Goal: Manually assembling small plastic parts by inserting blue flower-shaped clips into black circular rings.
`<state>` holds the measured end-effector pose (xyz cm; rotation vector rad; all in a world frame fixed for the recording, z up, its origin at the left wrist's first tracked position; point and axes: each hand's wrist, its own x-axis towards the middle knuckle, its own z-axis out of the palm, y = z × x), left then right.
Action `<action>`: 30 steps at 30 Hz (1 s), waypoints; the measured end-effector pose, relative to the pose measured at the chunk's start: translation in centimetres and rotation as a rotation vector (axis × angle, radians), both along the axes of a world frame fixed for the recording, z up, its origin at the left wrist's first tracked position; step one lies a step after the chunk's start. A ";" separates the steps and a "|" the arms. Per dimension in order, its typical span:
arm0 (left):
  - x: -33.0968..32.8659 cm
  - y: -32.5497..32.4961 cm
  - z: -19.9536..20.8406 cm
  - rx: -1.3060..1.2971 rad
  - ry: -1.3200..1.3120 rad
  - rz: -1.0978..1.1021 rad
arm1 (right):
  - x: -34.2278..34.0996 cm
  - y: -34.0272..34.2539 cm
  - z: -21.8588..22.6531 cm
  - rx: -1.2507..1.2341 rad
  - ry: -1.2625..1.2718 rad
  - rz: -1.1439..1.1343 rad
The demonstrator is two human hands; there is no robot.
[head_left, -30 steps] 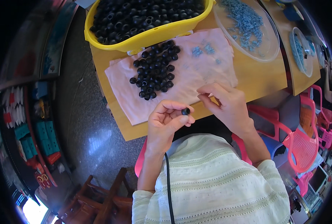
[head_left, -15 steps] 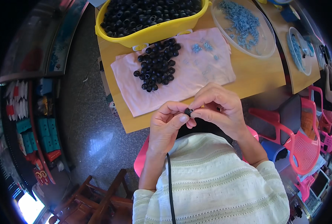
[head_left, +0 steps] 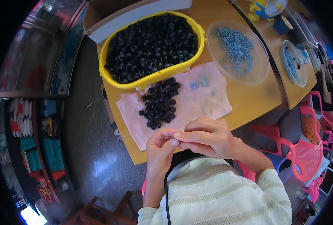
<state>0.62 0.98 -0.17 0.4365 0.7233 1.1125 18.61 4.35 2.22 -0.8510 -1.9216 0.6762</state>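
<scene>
A yellow tub (head_left: 166,73) of black beads (head_left: 151,45) stood behind more, piled on a pink cloth (head_left: 131,114). Nearer, fingertips of the left hand (head_left: 158,148) met those of the right hand (head_left: 211,140), their grip's contents impossible to tell. Rightward, blue bits (head_left: 234,45) lay in a clear tray (head_left: 262,65).

- dark speckled floor (head_left: 86,137), a bluish-white glare (head_left: 103,165) shining on it;
- pale wooden table (head_left: 249,101), a second wooden table (head_left: 295,96) just beside it at the right;
- pink chair (head_left: 309,161) with a perforated surface, near the tables;
- dark reddish-brown wooden furniture (head_left: 117,208) at the lower left, partly cut off;
- shelving (head_left: 40,157) along the left, holding white-and-red packets (head_left: 22,123) and teal boxes (head_left: 54,152);
- bright white patch (head_left: 33,215) at the lower left, its source unclear
</scene>
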 end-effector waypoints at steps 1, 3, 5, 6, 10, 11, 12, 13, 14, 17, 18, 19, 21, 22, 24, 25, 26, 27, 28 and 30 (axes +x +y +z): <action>-0.2 0.3 -0.1 0.028 -0.007 0.018 | 0.1 0.7 0.4 -0.086 0.032 0.060; -0.4 0.8 0.0 0.040 -0.027 0.041 | 0.9 2.4 2.1 -0.238 -0.014 0.109; -0.3 1.6 0.2 0.085 0.024 0.053 | 1.7 5.2 3.3 -0.156 -0.126 -0.023; -0.5 1.9 0.3 0.129 0.086 0.075 | 1.9 6.9 3.8 -0.071 -0.228 -0.143; -1.5 2.5 0.2 0.196 0.018 0.084 | 3.4 12.8 6.3 0.046 -0.506 -0.283; -1.6 2.6 0.3 0.210 0.023 0.102 | 3.6 13.6 6.5 0.126 -0.618 -0.326; -1.9 2.7 0.3 0.225 0.033 0.122 | 3.5 14.2 6.8 0.129 -0.616 -0.325; -2.2 2.7 0.2 0.228 0.035 0.124 | 3.4 14.8 7.1 0.037 -0.656 -0.247; -2.5 2.8 0.1 0.249 0.053 0.138 | 3.2 15.2 7.4 -0.055 -0.694 -0.168; -3.2 4.1 1.0 0.310 0.155 0.193 | 2.4 15.7 8.1 -0.134 -0.714 -0.065; -3.5 4.7 1.5 0.349 0.241 0.231 | 2.2 15.9 8.0 -0.133 -0.717 -0.060; -4.1 5.4 1.8 0.411 0.300 0.222 | 2.2 15.9 7.9 -0.143 -0.681 -0.015; -4.5 7.3 2.8 0.461 0.355 0.239 | 1.9 16.2 7.6 -0.140 -0.646 0.028; -4.8 8.2 3.1 0.506 0.408 0.253 | 1.7 16.4 7.3 -0.156 -0.628 0.071; -5.2 9.5 2.9 0.511 0.397 0.250 | 1.1 16.8 7.0 -0.157 -0.610 0.110; -5.2 10.0 2.8 0.509 0.386 0.243 | 0.7 17.0 6.9 -0.186 -0.594 0.147; -5.3 10.5 2.8 0.507 0.375 0.235 | 0.3 17.2 6.6 -0.216 -0.578 0.184; -5.2 10.8 2.6 0.518 0.358 0.223 | 0.1 17.3 5.7 -0.148 -0.525 0.197; -5.0 10.8 2.4 0.526 0.354 0.225 | -0.3 17.2 5.3 -0.140 -0.529 0.195; -4.8 10.6 2.1 0.488 0.421 0.221 | -0.9 17.1 4.9 -0.166 -0.421 0.155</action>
